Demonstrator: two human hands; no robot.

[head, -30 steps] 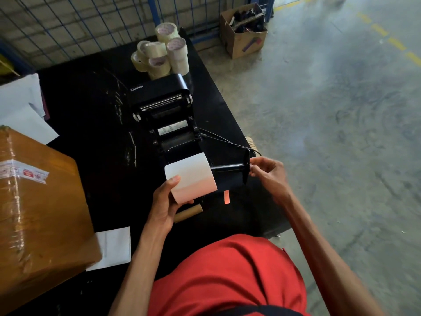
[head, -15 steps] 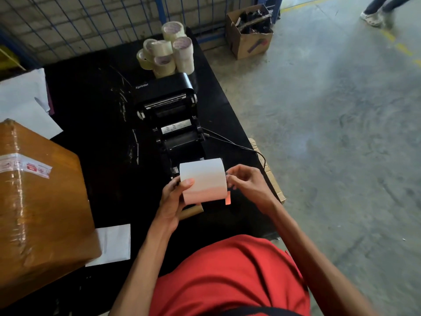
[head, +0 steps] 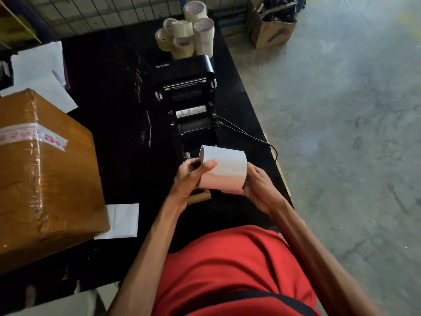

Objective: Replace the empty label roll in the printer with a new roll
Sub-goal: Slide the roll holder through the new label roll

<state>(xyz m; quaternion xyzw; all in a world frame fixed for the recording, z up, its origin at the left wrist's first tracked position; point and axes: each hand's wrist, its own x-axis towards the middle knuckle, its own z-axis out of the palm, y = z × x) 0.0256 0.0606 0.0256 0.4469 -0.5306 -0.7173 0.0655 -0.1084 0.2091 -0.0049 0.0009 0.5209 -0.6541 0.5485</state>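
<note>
The new roll is gripped at both ends — left hand, right hand; its long axis runs crosswise; the open printer sits just beyond.

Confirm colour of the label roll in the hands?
White, plain; the label roll shows clearly in the head view.
</note>
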